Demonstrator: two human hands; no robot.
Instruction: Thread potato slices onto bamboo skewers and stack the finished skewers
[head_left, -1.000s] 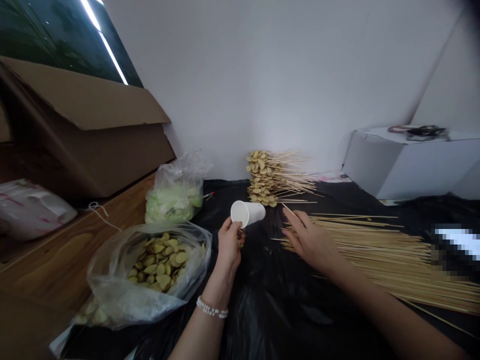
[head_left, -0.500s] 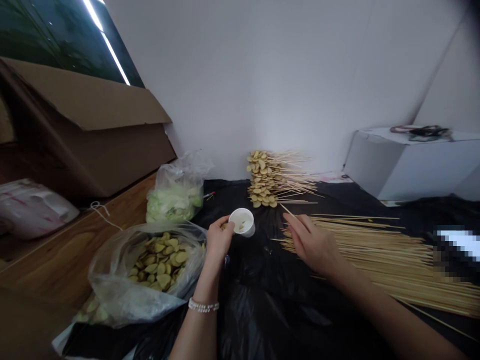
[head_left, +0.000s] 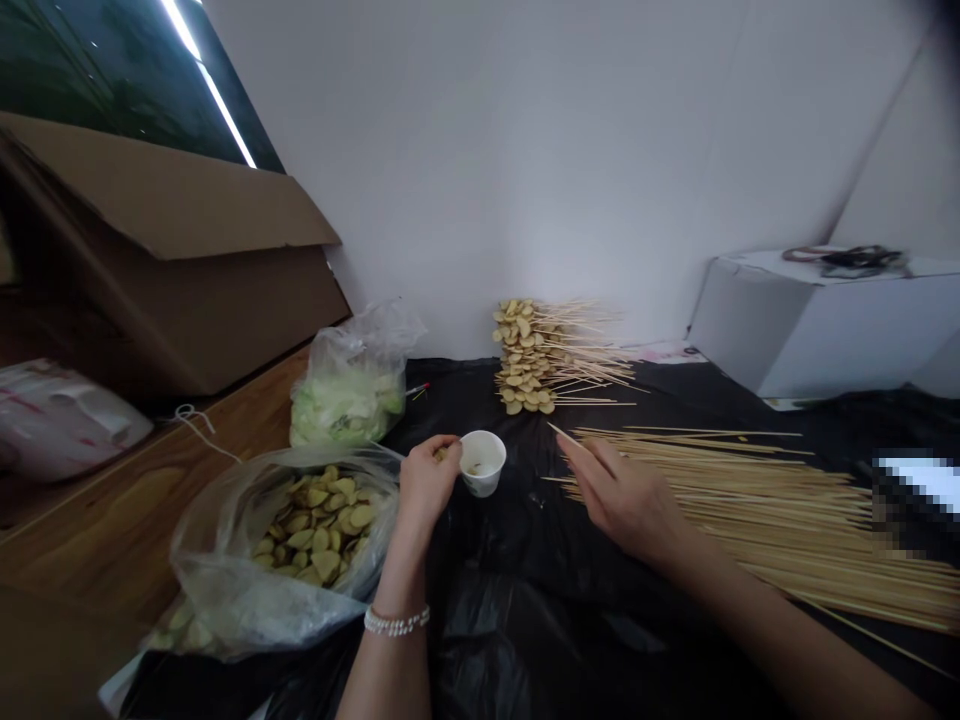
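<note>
My left hand (head_left: 429, 482) is closed, with a yellowish potato slice (head_left: 441, 454) partly showing between its fingers. Right beside it stands a white paper cup (head_left: 491, 478) with small bits at the bottom; I cannot tell whether the fingertips touch its rim. My right hand (head_left: 626, 497) grips a bamboo skewer (head_left: 556, 431), its tip pointing up and left. Beneath and beyond that hand lies a wide spread of loose bamboo skewers (head_left: 780, 510). Left of my left arm, an open clear bag (head_left: 217, 540) holds many potato slices (head_left: 319, 525).
Skewered potato slices (head_left: 525, 350) are stacked by the wall, sticks pointing right. A bag of pale green vegetable pieces (head_left: 349, 400) stands behind the potato bag. A cardboard box (head_left: 225, 310) is at left, a white box (head_left: 825, 320) at right. Black plastic sheeting (head_left: 517, 620) covers the surface.
My left hand has drawn slightly left and the cup sits a little nearer to me, more upright. My right hand has shifted slightly, the skewer tip moving left and down.
</note>
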